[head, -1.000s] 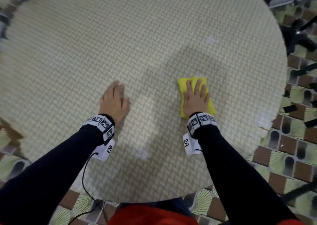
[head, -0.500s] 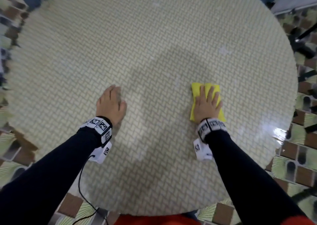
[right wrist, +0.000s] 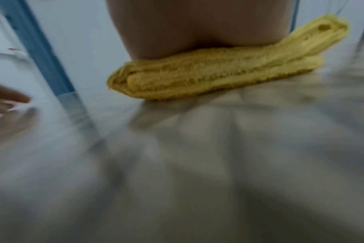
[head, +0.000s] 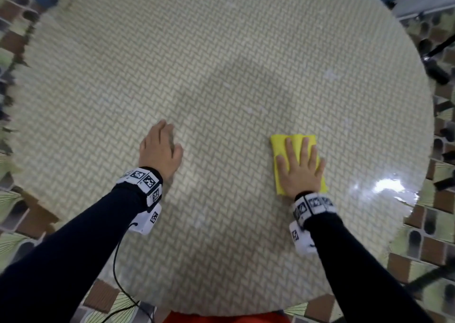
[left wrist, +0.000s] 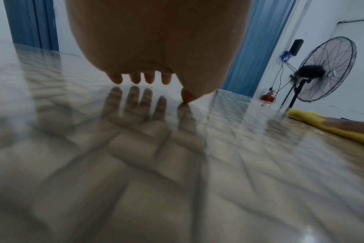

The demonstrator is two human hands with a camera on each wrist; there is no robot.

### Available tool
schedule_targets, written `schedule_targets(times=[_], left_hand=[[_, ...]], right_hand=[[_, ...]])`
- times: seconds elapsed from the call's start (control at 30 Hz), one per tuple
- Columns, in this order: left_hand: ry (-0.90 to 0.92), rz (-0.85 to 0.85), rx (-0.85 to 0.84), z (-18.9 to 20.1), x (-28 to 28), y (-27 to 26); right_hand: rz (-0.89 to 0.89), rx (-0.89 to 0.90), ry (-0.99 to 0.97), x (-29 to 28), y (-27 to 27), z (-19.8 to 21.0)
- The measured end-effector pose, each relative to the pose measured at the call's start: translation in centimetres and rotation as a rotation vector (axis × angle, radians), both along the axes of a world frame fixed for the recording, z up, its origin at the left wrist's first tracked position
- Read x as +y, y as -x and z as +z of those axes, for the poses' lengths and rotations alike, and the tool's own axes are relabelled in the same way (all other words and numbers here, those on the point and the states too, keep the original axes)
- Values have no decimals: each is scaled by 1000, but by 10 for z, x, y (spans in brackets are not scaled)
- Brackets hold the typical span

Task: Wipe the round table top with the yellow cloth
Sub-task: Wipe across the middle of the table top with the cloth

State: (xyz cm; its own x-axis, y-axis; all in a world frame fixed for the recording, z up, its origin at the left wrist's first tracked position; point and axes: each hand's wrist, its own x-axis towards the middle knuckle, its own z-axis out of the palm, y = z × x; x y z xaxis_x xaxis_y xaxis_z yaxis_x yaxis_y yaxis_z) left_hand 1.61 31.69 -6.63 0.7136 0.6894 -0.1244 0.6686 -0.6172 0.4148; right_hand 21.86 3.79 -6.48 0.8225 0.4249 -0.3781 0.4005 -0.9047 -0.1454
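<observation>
Currently the wiping step is in hand: the right hand (head: 301,172), fingers straight and slightly spread, presses the folded yellow cloth (head: 279,148) flat on the near right of the round table (head: 221,51). The left hand (head: 160,150), fingers together, hovers just over the top. Next, presumably sweep toward the unwiped far side. The surface is glossy, herringbone-patterned; a fan (left wrist: 324,69) stands beyond.
</observation>
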Motion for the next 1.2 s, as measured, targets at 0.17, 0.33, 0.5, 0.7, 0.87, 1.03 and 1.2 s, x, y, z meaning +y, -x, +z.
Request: schedule_targets(times=[0.17, 0.33, 0.5, 0.7, 0.87, 1.03, 1.2], left_hand=[[-26, -20, 9, -1, 1, 2], [-25, -14, 17, -3, 1, 1], [-16, 22, 21, -4, 0, 0], [-1, 42, 28, -3, -1, 2], [-20, 27, 27, -3, -3, -1], [-20, 11, 12, -1, 0, -8], [-21, 27, -25, 1, 7, -14]], right_hand=[[-51, 20, -15, 73, -39, -4], [324, 28, -47, 80, 24, -5], [326, 79, -10, 7, 33, 4], [-40, 32, 22, 49, -44, -2], [176, 46, 8, 98, -21, -5], [382, 61, -37, 41, 35, 1], [126, 18, -11, 13, -6, 0]])
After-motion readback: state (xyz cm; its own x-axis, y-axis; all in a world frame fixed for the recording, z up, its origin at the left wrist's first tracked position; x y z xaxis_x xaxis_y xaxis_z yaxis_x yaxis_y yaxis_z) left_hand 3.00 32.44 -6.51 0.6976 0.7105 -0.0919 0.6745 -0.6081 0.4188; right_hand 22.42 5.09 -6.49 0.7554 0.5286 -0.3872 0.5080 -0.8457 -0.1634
